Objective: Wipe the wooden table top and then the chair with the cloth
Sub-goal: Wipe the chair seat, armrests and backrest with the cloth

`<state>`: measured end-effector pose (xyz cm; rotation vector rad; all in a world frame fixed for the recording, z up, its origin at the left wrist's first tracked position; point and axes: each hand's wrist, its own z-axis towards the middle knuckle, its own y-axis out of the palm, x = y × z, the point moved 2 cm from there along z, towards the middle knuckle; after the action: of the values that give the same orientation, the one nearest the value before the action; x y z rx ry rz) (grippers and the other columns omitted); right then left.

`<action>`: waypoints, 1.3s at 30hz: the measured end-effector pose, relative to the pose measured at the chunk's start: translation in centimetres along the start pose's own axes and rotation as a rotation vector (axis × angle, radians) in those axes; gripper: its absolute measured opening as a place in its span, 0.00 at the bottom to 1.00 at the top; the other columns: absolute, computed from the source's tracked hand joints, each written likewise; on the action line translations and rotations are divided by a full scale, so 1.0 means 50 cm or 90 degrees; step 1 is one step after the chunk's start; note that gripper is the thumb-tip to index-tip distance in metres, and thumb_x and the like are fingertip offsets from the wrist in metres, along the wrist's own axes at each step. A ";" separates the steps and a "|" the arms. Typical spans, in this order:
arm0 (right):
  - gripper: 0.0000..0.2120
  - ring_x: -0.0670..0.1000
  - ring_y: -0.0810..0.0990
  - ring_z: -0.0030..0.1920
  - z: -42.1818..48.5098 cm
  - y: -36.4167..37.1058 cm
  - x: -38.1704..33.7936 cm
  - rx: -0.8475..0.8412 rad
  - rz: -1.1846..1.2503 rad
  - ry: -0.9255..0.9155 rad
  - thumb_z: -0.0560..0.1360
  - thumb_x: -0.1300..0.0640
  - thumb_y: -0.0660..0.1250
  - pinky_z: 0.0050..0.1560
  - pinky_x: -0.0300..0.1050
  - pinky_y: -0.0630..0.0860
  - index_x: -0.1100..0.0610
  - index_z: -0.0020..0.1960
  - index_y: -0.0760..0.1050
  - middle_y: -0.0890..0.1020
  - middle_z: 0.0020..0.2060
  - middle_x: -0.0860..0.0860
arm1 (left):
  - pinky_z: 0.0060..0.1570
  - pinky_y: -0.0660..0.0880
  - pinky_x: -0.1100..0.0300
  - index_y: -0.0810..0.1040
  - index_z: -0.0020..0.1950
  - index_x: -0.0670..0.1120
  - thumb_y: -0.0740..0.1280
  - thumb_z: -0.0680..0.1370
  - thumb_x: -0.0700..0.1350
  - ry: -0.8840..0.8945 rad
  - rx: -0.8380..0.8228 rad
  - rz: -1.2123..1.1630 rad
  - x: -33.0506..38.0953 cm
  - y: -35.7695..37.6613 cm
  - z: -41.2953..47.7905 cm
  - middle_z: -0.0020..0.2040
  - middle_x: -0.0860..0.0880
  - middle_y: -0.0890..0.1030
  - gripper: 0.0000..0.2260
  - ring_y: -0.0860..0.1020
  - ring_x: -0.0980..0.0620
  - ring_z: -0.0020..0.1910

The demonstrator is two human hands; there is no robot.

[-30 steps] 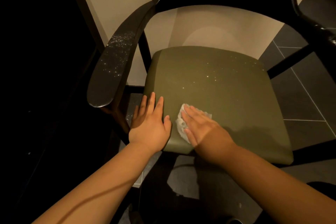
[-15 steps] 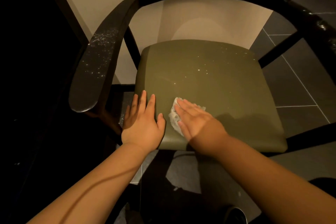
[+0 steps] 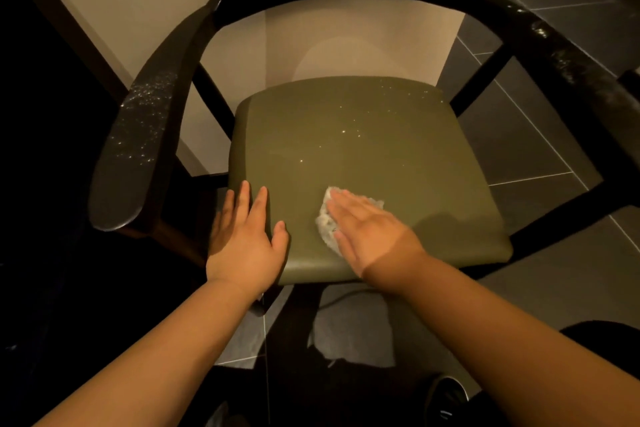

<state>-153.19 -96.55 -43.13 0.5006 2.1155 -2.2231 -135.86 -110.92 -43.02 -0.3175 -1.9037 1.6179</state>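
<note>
- The room was dim: dark floor tiles point(image 3: 540, 135) ran off to my right and a pale wall point(image 3: 329, 38) stood behind the chair. No wooden table top showed anywhere in view.
- The chair point(image 3: 221, 21) looked to me heavy and stiff, a dark frame unlikely to shift under a wipe.
- Its olive seat point(image 3: 363, 149) seemed smooth, padded and probably a bit slick. Bright specks point(image 3: 346, 132) dotted its middle and back.
- The left armrest point(image 3: 135, 156) carried many more specks, so I judged it not yet wiped.
- My left hand point(image 3: 242, 239) lay flat on the seat's front left corner, its fingers straight and slightly spread, bracing.
- My right hand point(image 3: 370, 236) pressed flat on the cloth, its fingers point(image 3: 346, 208) straight and close together.
- The cloth point(image 3: 325, 222) sat bunched on the seat near the front edge, mostly under my palm. It looked soft, light and limp, best worked by pressing from above rather than pinching.
</note>
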 end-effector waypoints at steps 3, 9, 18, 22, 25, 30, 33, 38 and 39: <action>0.33 0.59 0.71 0.76 -0.024 -0.029 0.112 0.077 -0.008 0.152 0.80 0.46 0.48 0.78 0.53 0.59 0.63 0.77 0.69 0.71 0.76 0.61 | 0.84 0.47 0.46 0.51 0.86 0.55 0.55 0.84 0.60 0.000 -0.005 -0.001 0.000 -0.001 0.000 0.87 0.50 0.47 0.31 0.45 0.47 0.85; 0.31 0.61 0.71 0.75 -0.024 -0.023 0.063 0.108 0.024 0.159 0.81 0.48 0.49 0.79 0.48 0.57 0.64 0.76 0.70 0.73 0.74 0.62 | 0.84 0.47 0.46 0.56 0.85 0.50 0.57 0.84 0.56 -0.021 0.026 0.003 0.032 -0.005 -0.007 0.86 0.44 0.52 0.30 0.49 0.43 0.85; 0.33 0.61 0.68 0.77 -0.034 -0.045 0.162 0.081 0.013 0.205 0.80 0.46 0.47 0.79 0.56 0.62 0.63 0.78 0.67 0.69 0.77 0.61 | 0.84 0.48 0.48 0.65 0.82 0.49 0.59 0.80 0.60 0.183 -0.009 0.028 0.158 0.019 0.025 0.85 0.45 0.59 0.32 0.53 0.44 0.85; 0.32 0.63 0.66 0.78 -0.050 -0.066 0.197 0.121 0.029 0.267 0.81 0.47 0.49 0.79 0.56 0.60 0.64 0.78 0.67 0.69 0.77 0.62 | 0.83 0.54 0.47 0.70 0.79 0.49 0.57 0.80 0.60 0.195 0.016 0.020 0.153 0.027 0.033 0.82 0.45 0.65 0.30 0.60 0.45 0.82; 0.29 0.60 0.70 0.76 -0.049 -0.017 0.094 0.111 0.006 0.098 0.82 0.49 0.51 0.78 0.56 0.62 0.62 0.77 0.69 0.71 0.75 0.60 | 0.81 0.60 0.45 0.74 0.76 0.47 0.59 0.79 0.59 0.198 0.041 0.029 0.156 0.039 0.032 0.79 0.44 0.70 0.29 0.66 0.43 0.80; 0.30 0.58 0.69 0.77 -0.040 -0.027 0.154 0.085 0.003 0.096 0.81 0.47 0.50 0.77 0.58 0.65 0.60 0.78 0.68 0.69 0.77 0.58 | 0.80 0.61 0.47 0.75 0.75 0.49 0.61 0.79 0.58 0.198 0.055 0.009 0.151 0.040 0.039 0.78 0.46 0.71 0.27 0.67 0.44 0.79; 0.32 0.60 0.68 0.77 -0.048 -0.074 0.254 0.108 -0.010 0.250 0.81 0.46 0.48 0.78 0.57 0.64 0.62 0.79 0.66 0.68 0.78 0.61 | 0.79 0.62 0.46 0.75 0.74 0.49 0.61 0.78 0.58 0.206 0.060 0.018 0.150 0.043 0.043 0.77 0.47 0.72 0.26 0.67 0.44 0.77; 0.28 0.62 0.71 0.75 -0.052 -0.035 0.132 0.119 -0.023 0.122 0.81 0.51 0.55 0.78 0.54 0.63 0.65 0.76 0.69 0.71 0.75 0.63 | 0.76 0.65 0.43 0.75 0.72 0.48 0.62 0.77 0.57 0.216 0.062 0.025 0.149 0.046 0.049 0.75 0.46 0.72 0.25 0.69 0.44 0.75; 0.28 0.61 0.70 0.76 -0.059 -0.020 0.103 0.095 -0.004 0.070 0.81 0.51 0.56 0.78 0.56 0.64 0.64 0.77 0.69 0.70 0.76 0.61 | 0.76 0.65 0.43 0.75 0.72 0.48 0.62 0.77 0.57 0.218 0.064 0.025 0.148 0.047 0.048 0.75 0.46 0.73 0.25 0.69 0.44 0.75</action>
<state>-157.68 -92.58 -43.55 0.6372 2.0110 -2.4232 -143.56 -108.29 -43.26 -0.5549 -1.5616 1.5638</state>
